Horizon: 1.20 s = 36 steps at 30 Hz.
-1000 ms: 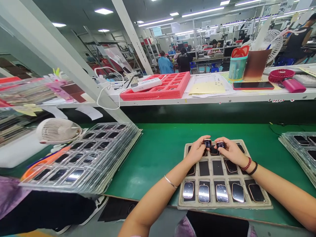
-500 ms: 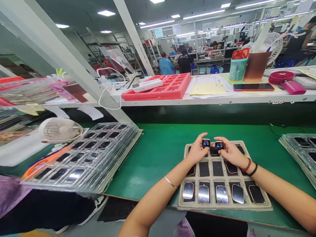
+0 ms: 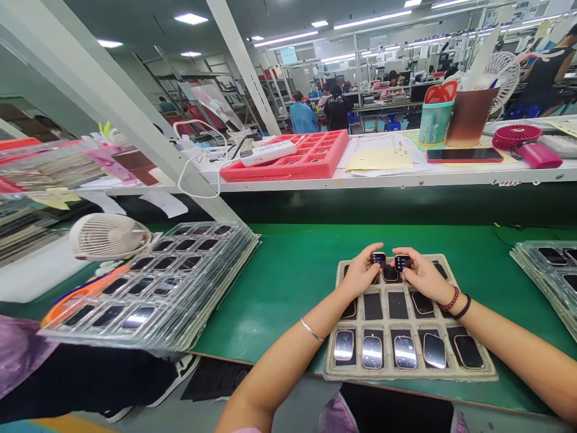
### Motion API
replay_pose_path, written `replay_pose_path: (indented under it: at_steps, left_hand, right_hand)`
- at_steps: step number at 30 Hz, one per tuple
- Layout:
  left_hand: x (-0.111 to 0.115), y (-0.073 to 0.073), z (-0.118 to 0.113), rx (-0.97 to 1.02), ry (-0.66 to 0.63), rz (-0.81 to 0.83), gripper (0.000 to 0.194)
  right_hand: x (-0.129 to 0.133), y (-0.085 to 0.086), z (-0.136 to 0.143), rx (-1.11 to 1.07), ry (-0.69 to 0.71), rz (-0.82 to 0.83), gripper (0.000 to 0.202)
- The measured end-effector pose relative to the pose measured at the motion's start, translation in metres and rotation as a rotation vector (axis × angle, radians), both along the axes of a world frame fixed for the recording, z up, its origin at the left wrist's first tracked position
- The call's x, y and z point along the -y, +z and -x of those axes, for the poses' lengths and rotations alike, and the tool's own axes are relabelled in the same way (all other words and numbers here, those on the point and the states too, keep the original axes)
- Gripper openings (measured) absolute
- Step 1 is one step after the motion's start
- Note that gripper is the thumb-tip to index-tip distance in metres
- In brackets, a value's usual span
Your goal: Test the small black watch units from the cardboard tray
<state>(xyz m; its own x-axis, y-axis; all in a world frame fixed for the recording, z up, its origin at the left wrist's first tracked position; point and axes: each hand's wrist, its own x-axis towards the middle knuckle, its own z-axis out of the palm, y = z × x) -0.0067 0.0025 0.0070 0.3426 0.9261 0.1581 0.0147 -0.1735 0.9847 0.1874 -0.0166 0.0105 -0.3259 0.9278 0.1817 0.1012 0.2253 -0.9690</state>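
My left hand (image 3: 362,272) grips a smartwatch (image 3: 378,260) with a lit screen, its thumb on the lower edge of the screen. Beside it, my right hand (image 3: 422,273) holds a second lit smartwatch (image 3: 402,263), thumb at its lower edge. Neither watch shows a strap. Both are held side by side, slightly apart, over the far row of a beige compartment tray (image 3: 411,376). Several dark-screened watches, one of them a gold-rimmed watch (image 3: 434,351), lie in its compartments. Two middle-row compartments show only a black lining (image 3: 397,305).
Stacked clear trays of watches (image 3: 180,264) stand left on the green bench (image 3: 274,282), by a white fan (image 3: 110,236). More stacked trays (image 3: 547,270) lie right. The shelf above holds a red foam tray (image 3: 288,157), papers (image 3: 381,155) and a phone (image 3: 464,156). A seated person's leg shows at lower left.
The lit screens on both watches have changed from blue-marked displays to darker ones with small white marks. Both hands keep nearly the same place and grip; the camera view has shifted slightly.
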Motion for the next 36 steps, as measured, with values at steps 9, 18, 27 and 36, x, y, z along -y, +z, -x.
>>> replay_pose_path:
  at_steps: [9, 18, 27, 36]
  left_hand:
    - [0.0, 0.001, -0.001, -0.008, 0.027, -0.008, 0.051]
    - [-0.001, -0.002, -0.001, -0.044, 0.035, -0.038, 0.052]
    - [0.002, 0.004, 0.0, -0.049, 0.049, -0.031, 0.024]
    - [0.002, 0.003, 0.0, -0.046, 0.044, -0.013, 0.021]
  right_hand:
    - [0.0, -0.001, -0.001, -0.023, -0.026, 0.028, 0.04]
    - [-0.001, -0.005, -0.001, -0.006, 0.019, -0.033, 0.05]
    - [0.003, 0.005, -0.001, 0.022, 0.029, 0.066, 0.028]
    - [0.003, 0.007, 0.0, 0.025, 0.03, 0.055, 0.026]
